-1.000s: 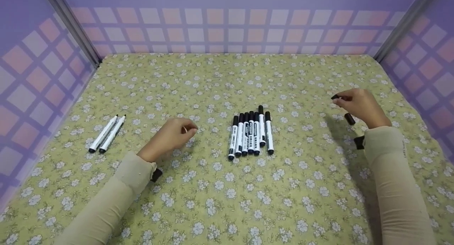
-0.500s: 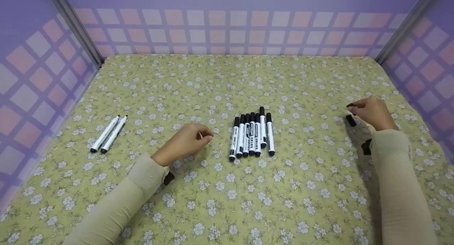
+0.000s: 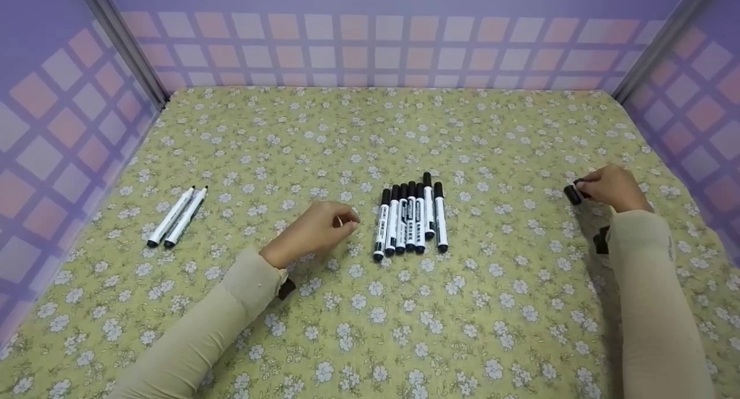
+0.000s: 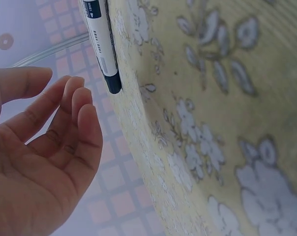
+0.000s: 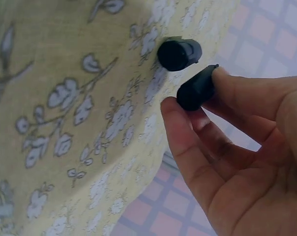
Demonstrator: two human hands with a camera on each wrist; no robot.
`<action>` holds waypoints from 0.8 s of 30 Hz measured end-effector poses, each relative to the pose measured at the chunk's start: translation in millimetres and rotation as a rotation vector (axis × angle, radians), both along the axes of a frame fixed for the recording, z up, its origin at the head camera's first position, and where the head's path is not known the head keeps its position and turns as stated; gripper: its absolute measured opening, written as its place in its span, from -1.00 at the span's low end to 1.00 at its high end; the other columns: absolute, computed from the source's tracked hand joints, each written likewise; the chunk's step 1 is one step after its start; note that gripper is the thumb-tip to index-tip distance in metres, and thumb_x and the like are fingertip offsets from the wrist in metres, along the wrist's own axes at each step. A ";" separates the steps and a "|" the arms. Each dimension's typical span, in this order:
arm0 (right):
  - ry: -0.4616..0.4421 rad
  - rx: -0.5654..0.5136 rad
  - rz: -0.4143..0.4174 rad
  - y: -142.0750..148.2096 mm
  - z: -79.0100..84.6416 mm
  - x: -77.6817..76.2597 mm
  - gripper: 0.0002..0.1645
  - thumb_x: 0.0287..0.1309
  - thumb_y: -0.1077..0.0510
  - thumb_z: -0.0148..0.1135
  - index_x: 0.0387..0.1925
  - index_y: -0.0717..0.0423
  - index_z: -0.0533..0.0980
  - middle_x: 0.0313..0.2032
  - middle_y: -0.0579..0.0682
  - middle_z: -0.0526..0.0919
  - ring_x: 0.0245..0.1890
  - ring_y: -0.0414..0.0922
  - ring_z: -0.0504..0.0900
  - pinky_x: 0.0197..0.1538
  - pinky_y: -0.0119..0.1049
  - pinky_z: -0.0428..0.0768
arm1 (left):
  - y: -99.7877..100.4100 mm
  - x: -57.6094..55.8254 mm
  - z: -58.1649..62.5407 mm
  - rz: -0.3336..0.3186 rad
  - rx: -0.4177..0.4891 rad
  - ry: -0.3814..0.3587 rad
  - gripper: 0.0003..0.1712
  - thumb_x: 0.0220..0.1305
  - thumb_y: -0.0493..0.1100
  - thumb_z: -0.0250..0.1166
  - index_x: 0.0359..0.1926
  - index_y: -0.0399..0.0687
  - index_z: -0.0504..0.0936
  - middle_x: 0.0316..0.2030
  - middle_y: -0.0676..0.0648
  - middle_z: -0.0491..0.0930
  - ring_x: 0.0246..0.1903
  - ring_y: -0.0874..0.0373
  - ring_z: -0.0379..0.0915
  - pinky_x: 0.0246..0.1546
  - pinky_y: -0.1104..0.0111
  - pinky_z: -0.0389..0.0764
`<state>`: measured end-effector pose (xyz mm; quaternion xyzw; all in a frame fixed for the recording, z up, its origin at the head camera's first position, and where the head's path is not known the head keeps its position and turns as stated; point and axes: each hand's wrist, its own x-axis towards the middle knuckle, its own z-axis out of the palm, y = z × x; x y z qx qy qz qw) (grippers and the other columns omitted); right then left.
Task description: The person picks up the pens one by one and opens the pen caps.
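My right hand pinches a black marker cap between thumb and fingers, low over the cloth at the right. A second black cap lies on the cloth just left of that hand. My left hand holds nothing, its fingers loosely bent, left of a row of white markers with black caps. The left wrist view shows the lower end of one marker beyond the fingertips. Two uncapped white markers lie side by side at the far left, black tips pointing away.
A yellow-green floral cloth covers the table. Purple panels with pink and white squares stand along the back and both sides, joined by grey posts at the corners.
My right hand has come down with the cap, toward the right and nearer me, and is now beside the other cap. My left hand has drifted right toward the marker row.
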<state>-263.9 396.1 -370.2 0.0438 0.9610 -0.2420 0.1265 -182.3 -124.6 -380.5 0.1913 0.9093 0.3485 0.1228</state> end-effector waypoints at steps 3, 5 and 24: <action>-0.015 0.013 0.001 2.9 -0.8 0.3 -0.38 0.37 0.01 0.02 0.20 0.48 0.37 0.12 0.52 0.42 0.04 0.38 0.48 -0.01 0.21 0.50 | 1.5 -1.0 -0.8 -0.009 0.005 -0.012 -0.71 0.37 -0.13 0.14 -0.02 -0.16 0.65 -0.23 -0.05 0.63 -0.32 0.14 0.50 -0.29 0.31 0.56; -0.027 0.027 0.005 5.0 -1.1 0.4 -0.36 0.37 -0.01 0.02 0.19 0.49 0.37 0.14 0.53 0.40 0.05 0.40 0.46 0.01 0.24 0.48 | 2.1 -2.1 -1.7 -0.016 0.011 -0.019 -0.70 0.38 -0.12 0.13 -0.01 -0.15 0.65 -0.22 -0.04 0.63 -0.32 0.14 0.50 -0.28 0.29 0.56; -0.059 0.028 0.001 8.6 -6.1 2.8 -0.32 0.37 -0.07 0.02 0.20 0.47 0.37 0.13 0.49 0.44 0.05 0.37 0.47 0.01 0.23 0.48 | 17.6 -7.7 -4.2 -0.003 0.039 -0.083 -0.66 0.38 -0.16 0.10 0.11 -0.15 0.56 -0.18 -0.07 0.59 -0.24 0.11 0.49 -0.26 0.31 0.57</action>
